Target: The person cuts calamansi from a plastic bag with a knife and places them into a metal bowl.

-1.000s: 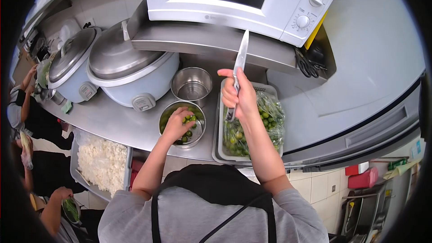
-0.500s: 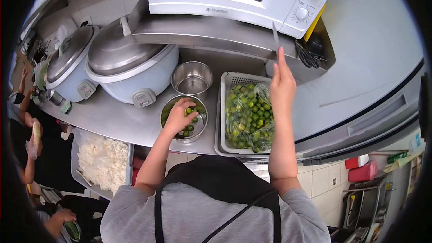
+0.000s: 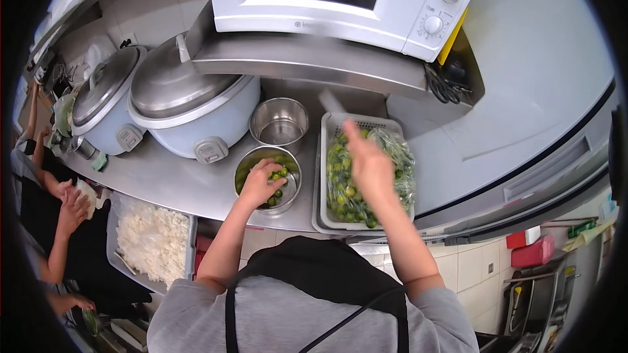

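My left hand (image 3: 259, 184) reaches into a steel bowl (image 3: 297, 197), its fingers curled round some small green limes (image 3: 284, 171). More limes lie at the bottom of that bowl. My right hand (image 3: 371, 167), smeared by motion, is closed on a knife (image 3: 332, 102) whose blurred blade points up and to the left. Below this hand is a white plastic basket (image 3: 323, 176), where many limes sit in a clear plastic bag (image 3: 396, 150). Part of the bag is hidden behind my right hand and forearm.
A second steel bowl (image 3: 280, 117) stands behind the first. Two large rice cookers (image 3: 196, 117) are on the left, and a microwave (image 3: 314, 19) sits on the shelf above. Cooked rice fills a tub (image 3: 191, 242) at lower left. Another person's hands (image 3: 70, 209) hold something whitish.
My right hand with the knife has swung left and down, from beside the shelf to over the basket. My left hand stays in the bowl. Another person's hands have come together.
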### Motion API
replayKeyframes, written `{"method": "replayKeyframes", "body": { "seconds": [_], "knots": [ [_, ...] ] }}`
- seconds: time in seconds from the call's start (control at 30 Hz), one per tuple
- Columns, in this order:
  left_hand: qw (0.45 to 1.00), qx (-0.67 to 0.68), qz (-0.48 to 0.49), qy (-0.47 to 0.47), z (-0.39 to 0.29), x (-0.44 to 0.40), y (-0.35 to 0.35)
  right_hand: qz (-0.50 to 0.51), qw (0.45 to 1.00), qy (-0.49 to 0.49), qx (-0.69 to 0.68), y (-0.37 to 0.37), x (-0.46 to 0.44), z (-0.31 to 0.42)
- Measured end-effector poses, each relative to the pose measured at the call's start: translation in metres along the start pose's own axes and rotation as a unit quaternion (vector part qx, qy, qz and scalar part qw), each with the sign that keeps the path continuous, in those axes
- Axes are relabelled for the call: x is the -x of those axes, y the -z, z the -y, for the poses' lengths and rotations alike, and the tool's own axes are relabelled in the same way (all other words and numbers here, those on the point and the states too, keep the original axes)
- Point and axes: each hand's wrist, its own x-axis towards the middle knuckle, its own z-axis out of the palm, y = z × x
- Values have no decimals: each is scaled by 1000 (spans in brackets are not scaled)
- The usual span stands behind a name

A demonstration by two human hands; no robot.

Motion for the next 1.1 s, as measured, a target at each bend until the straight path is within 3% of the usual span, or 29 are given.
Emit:
{"method": "replayKeyframes", "body": {
  "seconds": [0.07, 0.13, 0.27, 0.33, 0.37, 0.43, 0.53, 0.57, 0.6, 0.67, 0.7, 0.73, 0.97, 1.03, 1.1],
  "knots": [
    [1000, -2, -8, -25, -4, -1, -3, 185, 975, -90, -80, 6, 29, 21],
    [1000, 14, -6, -19, -12, -3, -8, 94, 959, -98, -249, 4, 56, 8],
    [995, 31, 15, -94, -36, -18, -18, 148, 807, -428, -380, 48, 85, -21],
    [994, 45, 32, -95, -58, -26, -27, 52, 768, -402, -496, 58, 95, -37],
    [995, 48, 31, -86, -67, -31, -36, 61, 767, -405, -494, 65, 97, -33],
    [990, 52, 35, -125, -86, -41, -56, -44, 694, -387, -605, 85, 84, -9],
    [976, 52, 3, -213, -115, -55, -92, 63, 728, -432, -529, 62, 125, -36],
    [976, 56, 10, -212, -118, -62, -109, 76, 738, -443, -503, 57, 135, -40],
    [976, 36, 14, -212, -128, -66, -117, 74, 794, -410, -443, 51, 144, -46],
    [986, -35, 66, -150, -140, -76, -141, 58, 805, -416, -420, 59, 144, -48],
    [988, -69, 116, -70, -155, -78, -142, 53, 799, -421, -427, 61, 147, -55],
    [983, -116, 131, -52, -162, -79, -148, 51, 791, -424, -438, 62, 151, -65],
    [966, -256, -1, -13, -170, -84, -198, 113, 784, -399, -462, 71, 169, -107],
    [971, -229, 56, 37, -172, -90, -196, 137, 782, -384, -470, 73, 168, -110],
    [972, -225, 54, 37, -172, -87, -189, 150, 787, -351, -484, 69, 171, -124]
  ]
}}
